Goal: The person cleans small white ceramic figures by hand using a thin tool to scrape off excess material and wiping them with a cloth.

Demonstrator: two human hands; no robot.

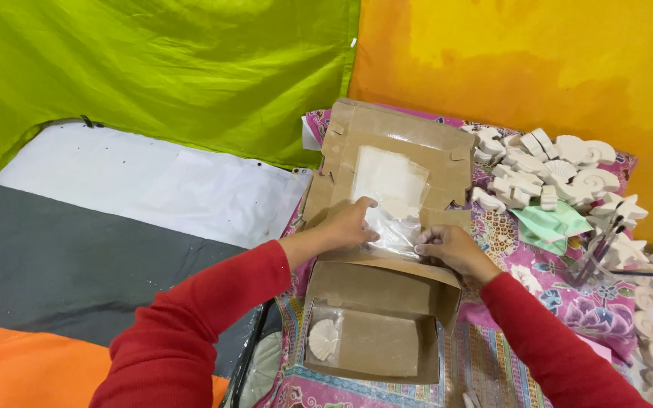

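Broadly, green and orange sheets wall the back, with bare mat to the left. An open box (376,325) on the floral cloth (493,355) holds one white shell (323,338). Both hands rest on its raised lid (394,162): left hand (349,224) and right hand (451,248) pinch a clear bag (391,200) with their fingers.
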